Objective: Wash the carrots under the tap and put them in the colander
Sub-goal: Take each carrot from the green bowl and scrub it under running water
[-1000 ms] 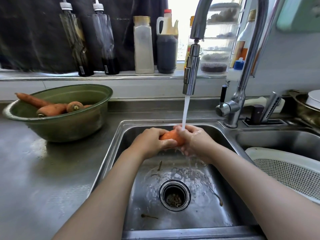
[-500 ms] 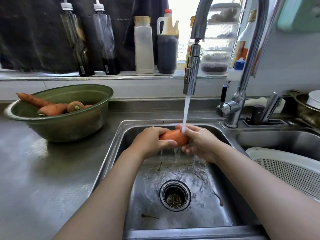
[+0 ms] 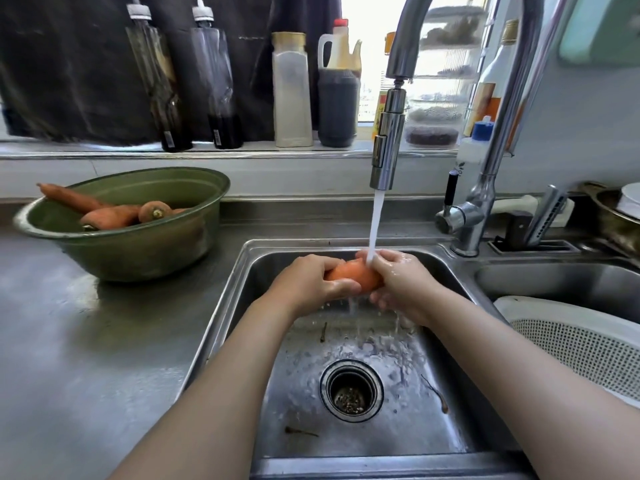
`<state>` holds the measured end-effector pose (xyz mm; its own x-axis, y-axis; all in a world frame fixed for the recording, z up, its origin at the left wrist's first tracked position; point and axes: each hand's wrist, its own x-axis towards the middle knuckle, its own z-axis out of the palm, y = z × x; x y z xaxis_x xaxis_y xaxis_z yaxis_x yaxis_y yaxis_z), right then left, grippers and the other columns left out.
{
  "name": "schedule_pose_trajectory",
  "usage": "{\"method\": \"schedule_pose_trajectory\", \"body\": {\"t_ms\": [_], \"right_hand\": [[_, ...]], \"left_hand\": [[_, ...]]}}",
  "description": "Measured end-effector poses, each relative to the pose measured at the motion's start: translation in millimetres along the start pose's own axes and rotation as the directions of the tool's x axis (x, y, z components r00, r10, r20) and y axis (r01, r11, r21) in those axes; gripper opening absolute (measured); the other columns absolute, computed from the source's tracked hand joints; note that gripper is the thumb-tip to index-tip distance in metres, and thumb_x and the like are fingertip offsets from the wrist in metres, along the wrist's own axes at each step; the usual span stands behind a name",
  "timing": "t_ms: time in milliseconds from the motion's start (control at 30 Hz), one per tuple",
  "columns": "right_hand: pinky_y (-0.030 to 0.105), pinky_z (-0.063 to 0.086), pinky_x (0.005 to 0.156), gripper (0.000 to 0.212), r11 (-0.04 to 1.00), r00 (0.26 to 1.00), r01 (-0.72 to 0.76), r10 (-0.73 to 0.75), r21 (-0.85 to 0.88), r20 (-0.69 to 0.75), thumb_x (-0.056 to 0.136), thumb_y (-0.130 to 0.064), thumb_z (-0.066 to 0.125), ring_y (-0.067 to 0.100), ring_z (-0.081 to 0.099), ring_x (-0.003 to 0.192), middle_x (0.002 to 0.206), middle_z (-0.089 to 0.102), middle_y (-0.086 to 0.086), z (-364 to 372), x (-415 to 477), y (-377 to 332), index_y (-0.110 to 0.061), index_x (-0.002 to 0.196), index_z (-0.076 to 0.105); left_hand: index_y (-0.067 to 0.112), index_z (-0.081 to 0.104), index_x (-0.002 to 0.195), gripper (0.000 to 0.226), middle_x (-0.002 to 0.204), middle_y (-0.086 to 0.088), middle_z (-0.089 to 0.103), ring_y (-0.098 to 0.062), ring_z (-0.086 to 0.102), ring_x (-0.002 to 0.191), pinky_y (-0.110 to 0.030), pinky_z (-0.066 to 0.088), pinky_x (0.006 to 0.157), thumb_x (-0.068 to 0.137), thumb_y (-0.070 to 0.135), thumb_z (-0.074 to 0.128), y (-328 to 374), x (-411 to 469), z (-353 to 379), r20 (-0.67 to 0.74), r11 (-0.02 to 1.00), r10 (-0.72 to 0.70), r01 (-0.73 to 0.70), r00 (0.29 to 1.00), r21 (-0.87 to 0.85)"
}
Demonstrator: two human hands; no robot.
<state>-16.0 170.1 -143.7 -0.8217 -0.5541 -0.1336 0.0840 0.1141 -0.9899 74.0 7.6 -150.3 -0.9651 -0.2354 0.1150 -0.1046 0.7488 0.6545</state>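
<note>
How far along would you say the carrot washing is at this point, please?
Done: nothing that shows; the visible part of the colander looks empty. In hand: the left hand and right hand grip one carrot under the running water from the tap, over the sink. Left: at least three carrots lie in the green bowl on the counter, to be washed and moved across.

One wide-angle camera sits on the person's head and looks forward and down, close above the stainless-steel sink basin (image 3: 346, 242), facing the curved chrome tap (image 3: 388, 147) and the window ledge (image 3: 242, 151) behind it. The grey steel surface (image 3: 86, 341) fills the view's left side.
</note>
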Motion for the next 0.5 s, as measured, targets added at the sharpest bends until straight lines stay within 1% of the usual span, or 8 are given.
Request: {"method": "schedule_pose_trajectory", "body": {"t_ms": [67, 133, 200, 267, 333, 367, 433, 500], "right_hand": [[0.022, 0.049, 0.044, 0.034, 1.0, 0.989, -0.012, 0.01, 0.018, 0.146, 0.098, -0.01, 0.068, 0.015, 0.057, 0.052, 0.107, 0.063, 0.024, -6, -4, 1, -0.015, 0.131, 0.062], [0.022, 0.049, 0.044, 0.045, 1.0, 0.987, 0.013, -0.016, 0.02, 0.161, 0.092, -0.002, 0.073, 0.013, 0.056, 0.051, 0.108, 0.064, 0.023, -7, -7, 2, -0.012, 0.133, 0.06], [0.023, 0.048, 0.042, 0.044, 0.999, 0.996, 0.039, -0.039, 0.01, 0.081, 0.089, -0.01, 0.079, 0.013, 0.054, 0.048, 0.106, 0.068, 0.023, -2, -8, 1, -0.013, 0.129, 0.063], [0.029, 0.049, 0.041, 0.037, 0.996, 0.996, 0.086, -0.087, -0.017, -0.034, 0.089, -0.028, 0.082, 0.015, 0.056, 0.046, 0.095, 0.073, 0.018, 6, -8, 0, -0.014, 0.12, 0.068], [0.033, 0.052, 0.04, 0.037, 0.993, 0.982, 0.098, -0.107, -0.065, -0.156, 0.088, -0.045, 0.08, 0.016, 0.061, 0.046, 0.088, 0.073, 0.013, 10, -7, 0, -0.017, 0.11, 0.072], [0.03, 0.048, 0.037, 0.037, 0.992, 0.975, 0.093, -0.108, -0.084, -0.192, 0.089, -0.049, 0.077, 0.013, 0.059, 0.042, 0.085, 0.072, 0.013, 11, -5, 0, -0.017, 0.107, 0.073], [0.022, 0.037, 0.033, 0.032, 0.991, 0.971, 0.08, -0.101, -0.105, -0.215, 0.096, -0.046, 0.069, 0.01, 0.05, 0.032, 0.073, 0.067, 0.011, 8, -3, 1, -0.016, 0.105, 0.073], [0.021, 0.036, 0.032, 0.026, 0.996, 0.987, 0.051, -0.06, -0.069, -0.146, 0.103, -0.036, 0.062, 0.011, 0.048, 0.033, 0.073, 0.065, 0.013, 2, -3, 0, -0.014, 0.113, 0.072]], "left_hand": [[0.037, 0.075, 0.1, 0.029, 0.081, 0.008, 0.074, -0.016, 0.07, 0.079, -0.048, 0.058, 0.083, 0.081, 0.058, 0.076, -2, 0, -1, -0.001, 1.0, -0.006, 0.006, 1.0, 0.005], [0.032, 0.076, 0.098, 0.03, 0.082, 0.006, 0.074, -0.019, 0.069, 0.08, -0.049, 0.057, 0.083, 0.08, 0.057, 0.078, -2, 0, -3, 0.006, 1.0, -0.006, 0.006, 1.0, -0.002], [0.028, 0.076, 0.103, 0.03, 0.088, 0.004, 0.075, -0.021, 0.07, 0.084, -0.047, 0.057, 0.084, 0.083, 0.049, 0.081, 1, 0, -6, 0.016, 1.0, 0.005, -0.005, 1.0, -0.009], [0.026, 0.076, 0.113, 0.035, 0.097, 0.006, 0.076, -0.015, 0.07, 0.088, -0.04, 0.058, 0.087, 0.082, 0.042, 0.084, 6, -2, -9, 0.022, 0.999, 0.035, -0.035, 0.999, -0.018], [0.025, 0.074, 0.116, 0.039, 0.098, 0.008, 0.075, -0.011, 0.069, 0.089, -0.032, 0.058, 0.083, 0.082, 0.038, 0.086, 10, -2, -8, 0.039, 0.998, 0.068, -0.068, 0.997, -0.011], [0.025, 0.074, 0.117, 0.038, 0.098, 0.008, 0.074, -0.01, 0.069, 0.088, -0.031, 0.057, 0.081, 0.082, 0.036, 0.086, 11, -1, -8, 0.06, 0.997, 0.073, -0.072, 0.996, -0.01], [0.025, 0.072, 0.12, 0.039, 0.1, 0.006, 0.074, -0.011, 0.07, 0.09, -0.032, 0.058, 0.083, 0.083, 0.028, 0.085, 9, 0, -6, 0.114, 0.997, 0.071, -0.07, 0.991, -0.012], [0.028, 0.07, 0.122, 0.043, 0.103, 0.007, 0.074, -0.012, 0.071, 0.093, -0.033, 0.058, 0.086, 0.082, 0.024, 0.085, 4, 2, -7, 0.143, 0.998, 0.063, -0.063, 0.988, -0.004]]}}
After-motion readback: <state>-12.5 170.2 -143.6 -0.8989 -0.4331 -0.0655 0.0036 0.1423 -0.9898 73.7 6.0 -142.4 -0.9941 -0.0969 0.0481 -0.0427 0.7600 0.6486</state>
